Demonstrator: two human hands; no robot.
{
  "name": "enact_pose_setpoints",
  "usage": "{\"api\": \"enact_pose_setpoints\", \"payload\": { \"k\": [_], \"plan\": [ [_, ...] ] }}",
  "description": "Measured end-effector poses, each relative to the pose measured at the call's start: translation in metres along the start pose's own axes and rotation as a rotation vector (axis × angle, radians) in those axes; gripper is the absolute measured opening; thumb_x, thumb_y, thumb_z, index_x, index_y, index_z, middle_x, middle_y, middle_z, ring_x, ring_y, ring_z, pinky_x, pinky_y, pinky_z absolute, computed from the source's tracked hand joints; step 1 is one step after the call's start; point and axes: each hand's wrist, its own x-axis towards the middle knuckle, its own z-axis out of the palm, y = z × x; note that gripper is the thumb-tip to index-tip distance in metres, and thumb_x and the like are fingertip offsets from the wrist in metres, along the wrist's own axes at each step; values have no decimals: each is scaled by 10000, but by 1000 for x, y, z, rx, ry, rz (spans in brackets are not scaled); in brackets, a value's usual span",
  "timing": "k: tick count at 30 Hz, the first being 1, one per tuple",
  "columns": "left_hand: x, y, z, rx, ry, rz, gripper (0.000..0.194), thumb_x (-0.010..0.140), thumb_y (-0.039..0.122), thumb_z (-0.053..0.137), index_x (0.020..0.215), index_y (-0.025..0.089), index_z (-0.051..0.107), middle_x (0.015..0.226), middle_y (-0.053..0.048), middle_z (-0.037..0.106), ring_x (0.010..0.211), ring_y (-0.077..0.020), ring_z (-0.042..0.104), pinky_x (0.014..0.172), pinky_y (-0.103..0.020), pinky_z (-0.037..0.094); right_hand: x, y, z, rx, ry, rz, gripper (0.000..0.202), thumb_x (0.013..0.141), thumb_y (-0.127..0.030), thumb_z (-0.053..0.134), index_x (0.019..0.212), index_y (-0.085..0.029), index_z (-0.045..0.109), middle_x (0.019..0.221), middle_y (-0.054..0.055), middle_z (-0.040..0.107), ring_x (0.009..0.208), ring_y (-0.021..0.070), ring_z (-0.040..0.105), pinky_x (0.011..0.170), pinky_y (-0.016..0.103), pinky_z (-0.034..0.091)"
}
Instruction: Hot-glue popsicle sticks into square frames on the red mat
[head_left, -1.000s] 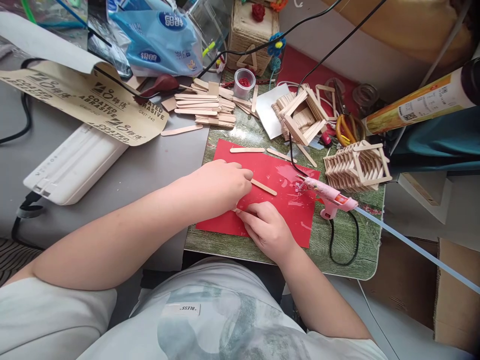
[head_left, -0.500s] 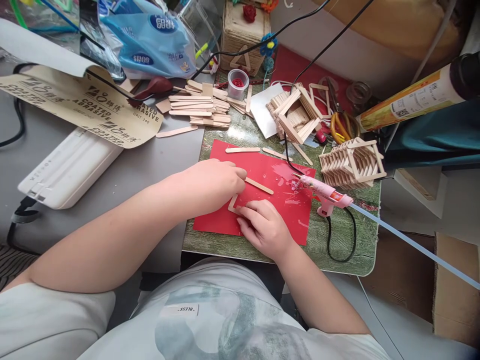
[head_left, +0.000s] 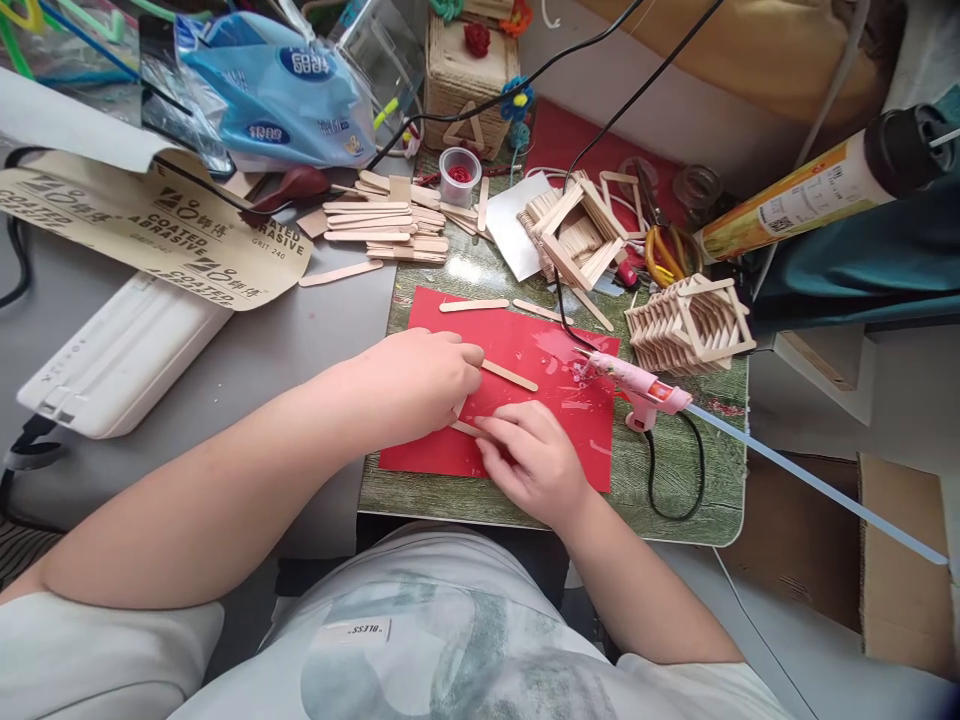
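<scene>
On a red sheet point(head_left: 570, 440), my left hand point(head_left: 424, 385) has its fingers closed on the wooden sticks; its palm hides part of them. One stick point(head_left: 511, 376) sticks out to the right from under its fingertips. My right hand point(head_left: 536, 460) pinches the end of a lower stick point(head_left: 466, 429), which meets another stick at a corner near my left hand. Right of both hands a pink glue gun point(head_left: 637, 382) lies with a long glue stick in its back. Two loose sticks point(head_left: 473, 305) lie along the sheet's top edge.
Behind are a pile of sticks point(head_left: 367, 222), a small cup point(head_left: 459, 175) and two stacked stick frames point(head_left: 581, 235) point(head_left: 694, 322). Scissors point(head_left: 667, 255) lie at the back right. A white power strip point(head_left: 112, 355) and sandpaper point(head_left: 172, 235) are left. Black cables cross the scene.
The view has shifted slightly. My left hand has moved a little down over the stick corner, covering more of it. My right hand keeps its pinch on the lower stick.
</scene>
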Motion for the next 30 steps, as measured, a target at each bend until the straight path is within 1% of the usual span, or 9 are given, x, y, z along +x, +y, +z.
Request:
{"api": "enact_pose_setpoints", "payload": {
  "k": [3, 5, 8, 11, 15, 18, 22, 26, 30],
  "plan": [
    [-2, -1, -1, 2, 8, 23, 173, 929, 128, 626, 800, 197, 718, 989, -62, 725, 857, -205, 607, 748, -344, 402, 16, 2, -17, -73, 103, 80, 288, 1023, -141, 629, 1284, -238, 702, 1099, 105, 717, 986, 260, 673, 902, 456, 563],
    [-4, -1, -1, 4, -7, 23, 182, 923, 111, 629, 813, 209, 735, 1021, -55, 747, 894, -205, 630, 761, -339, 402, 30, 10, -20, -143, 89, 115, 249, 1042, -154, 604, 1252, -211, 727, 1097, 118, 724, 1021, 277, 669, 947, 473, 552],
    [-6, -1, -1, 22, -50, -8, 191, 907, 100, 647, 927, 238, 777, 1128, -39, 773, 972, -205, 667, 792, -332, 408, 47, 27, -12, -191, 42, 144, 211, 1050, -176, 606, 1199, -171, 755, 1068, 130, 726, 996, 281, 643, 932, 457, 555],
    [-6, -3, 3, 53, -88, -16, 211, 895, 132, 684, 1028, 255, 792, 1201, -38, 776, 1028, -219, 686, 841, -338, 423, 52, 38, 0, -177, 25, 156, 198, 1052, -196, 615, 1182, -177, 763, 1048, 123, 717, 960, 266, 625, 914, 440, 555],
    [-4, -4, 6, 52, -19, -10, 171, 933, 165, 661, 995, 247, 798, 1132, -55, 781, 977, -209, 688, 846, -331, 433, 50, 41, 4, -151, 39, 178, 162, 1063, -216, 609, 1101, -195, 765, 980, 98, 693, 916, 250, 606, 897, 426, 538],
    [-2, 0, 2, 25, 23, -24, 179, 991, 207, 608, 944, 225, 779, 1029, -65, 769, 892, -199, 676, 777, -320, 428, 50, 41, 2, -127, 35, 194, 137, 1060, -207, 613, 1053, -196, 750, 956, 89, 683, 915, 248, 603, 892, 418, 524],
    [-2, 2, -7, 12, 80, -179, 297, 1060, 338, 516, 886, 192, 707, 914, -68, 721, 771, -203, 643, 628, -330, 355, 50, 42, 0, -96, 58, 175, 107, 1055, -195, 619, 1057, -202, 726, 976, 82, 683, 929, 245, 613, 913, 424, 514],
    [2, -3, -6, -127, 138, -386, 330, 1041, 479, 519, 966, 204, 686, 881, -48, 728, 722, -211, 638, 587, -324, 331, 47, 39, -4, -67, 136, 121, 99, 1050, -189, 623, 1096, -209, 709, 991, 81, 683, 936, 242, 636, 889, 431, 517],
    [10, -8, 1, -382, 107, -401, 333, 993, 541, 571, 946, 239, 703, 876, -4, 758, 697, -175, 624, 581, -296, 363, 43, 35, -8, -41, 218, 98, 146, 1031, -172, 642, 1154, -217, 707, 1026, 88, 687, 967, 248, 659, 894, 439, 538]
  ]
}}
